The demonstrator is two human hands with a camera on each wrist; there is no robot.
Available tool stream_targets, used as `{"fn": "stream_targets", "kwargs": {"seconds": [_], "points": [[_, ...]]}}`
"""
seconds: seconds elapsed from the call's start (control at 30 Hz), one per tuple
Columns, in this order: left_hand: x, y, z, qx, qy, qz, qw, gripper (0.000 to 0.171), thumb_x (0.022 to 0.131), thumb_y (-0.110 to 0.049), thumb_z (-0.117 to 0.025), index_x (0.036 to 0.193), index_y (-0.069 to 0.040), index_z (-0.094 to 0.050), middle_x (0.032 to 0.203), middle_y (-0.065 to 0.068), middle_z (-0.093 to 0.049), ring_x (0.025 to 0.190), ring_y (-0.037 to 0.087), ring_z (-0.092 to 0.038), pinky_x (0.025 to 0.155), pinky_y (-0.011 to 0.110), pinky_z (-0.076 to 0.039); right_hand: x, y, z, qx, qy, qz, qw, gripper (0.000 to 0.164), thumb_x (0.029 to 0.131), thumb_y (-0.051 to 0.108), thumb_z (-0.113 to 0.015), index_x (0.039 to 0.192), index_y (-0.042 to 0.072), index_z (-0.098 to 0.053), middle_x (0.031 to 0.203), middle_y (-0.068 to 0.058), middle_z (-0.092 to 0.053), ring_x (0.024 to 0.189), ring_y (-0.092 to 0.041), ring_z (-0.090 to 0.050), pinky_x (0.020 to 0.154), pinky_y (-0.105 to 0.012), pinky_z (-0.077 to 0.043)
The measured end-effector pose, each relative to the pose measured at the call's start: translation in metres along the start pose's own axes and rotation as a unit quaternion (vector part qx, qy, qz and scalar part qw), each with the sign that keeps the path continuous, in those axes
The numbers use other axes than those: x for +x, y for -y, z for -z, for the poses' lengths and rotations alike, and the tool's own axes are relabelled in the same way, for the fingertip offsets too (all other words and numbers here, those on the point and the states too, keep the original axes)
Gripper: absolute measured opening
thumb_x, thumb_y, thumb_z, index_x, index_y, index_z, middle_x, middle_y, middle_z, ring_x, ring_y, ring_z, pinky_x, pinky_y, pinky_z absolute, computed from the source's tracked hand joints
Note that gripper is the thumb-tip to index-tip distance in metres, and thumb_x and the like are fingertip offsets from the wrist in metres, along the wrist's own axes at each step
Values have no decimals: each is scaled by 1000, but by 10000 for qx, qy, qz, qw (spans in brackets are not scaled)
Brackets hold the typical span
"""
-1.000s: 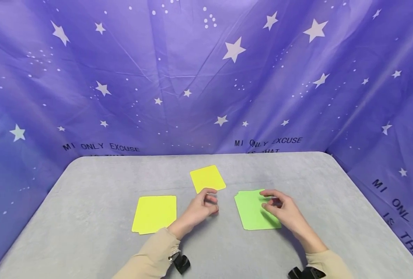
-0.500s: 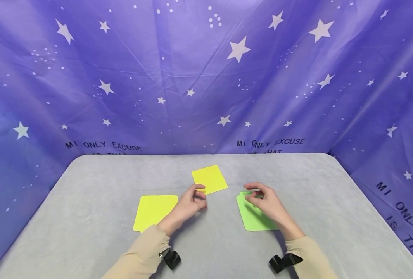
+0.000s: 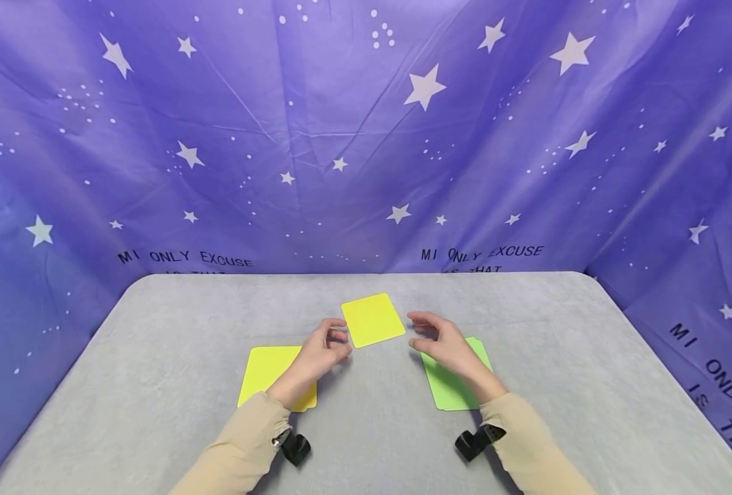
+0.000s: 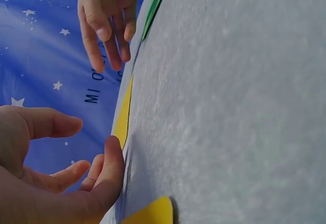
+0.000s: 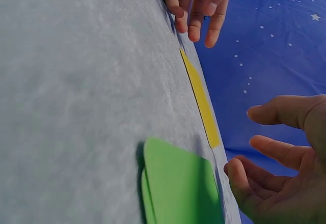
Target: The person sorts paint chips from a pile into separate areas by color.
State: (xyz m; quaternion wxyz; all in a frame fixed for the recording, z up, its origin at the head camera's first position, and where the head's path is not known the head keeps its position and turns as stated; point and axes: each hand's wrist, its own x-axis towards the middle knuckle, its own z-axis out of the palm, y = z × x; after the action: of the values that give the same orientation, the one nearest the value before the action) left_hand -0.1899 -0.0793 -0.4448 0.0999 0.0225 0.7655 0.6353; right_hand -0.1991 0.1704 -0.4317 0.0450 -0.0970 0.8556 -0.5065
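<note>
A single yellow square card (image 3: 373,320) lies flat near the middle of the table, slightly turned. My left hand (image 3: 317,354) hovers at its left side, fingers loosely bent and holding nothing. On the other side, my right hand (image 3: 449,344) hangs above the green stack of square cards (image 3: 446,388), fingertips toward the lone card, with nothing in its grasp. A yellow stack of square cards (image 3: 263,371) sits at the left, partly covered by my left hand and forearm. In the right wrist view the green cards (image 5: 178,183) show slightly uneven edges.
The grey table (image 3: 378,440) has rounded far corners. A purple cloth (image 3: 341,137) with white stars and lettering hangs behind it and along the sides. Black wrist cameras are strapped to the left wrist (image 3: 294,447) and right wrist (image 3: 477,441).
My right hand has moved left and forward across the green stack toward the lone yellow card. My left hand has shifted left, off the card's near edge. The cards stay in place.
</note>
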Motion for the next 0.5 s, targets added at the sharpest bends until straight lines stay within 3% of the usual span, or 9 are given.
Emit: {"fn": "stream_targets", "kwargs": {"seconds": [0.5], "points": [[15, -2, 0, 74, -109, 18, 9999, 54, 80, 3, -59, 131, 7, -44, 118, 22, -51, 98, 30, -58, 80, 36, -54, 26, 4, -16, -202, 77, -184, 9996, 62, 83, 4, -67, 141, 2, -46, 136, -24, -49, 121, -38, -49, 100, -50, -40]]}}
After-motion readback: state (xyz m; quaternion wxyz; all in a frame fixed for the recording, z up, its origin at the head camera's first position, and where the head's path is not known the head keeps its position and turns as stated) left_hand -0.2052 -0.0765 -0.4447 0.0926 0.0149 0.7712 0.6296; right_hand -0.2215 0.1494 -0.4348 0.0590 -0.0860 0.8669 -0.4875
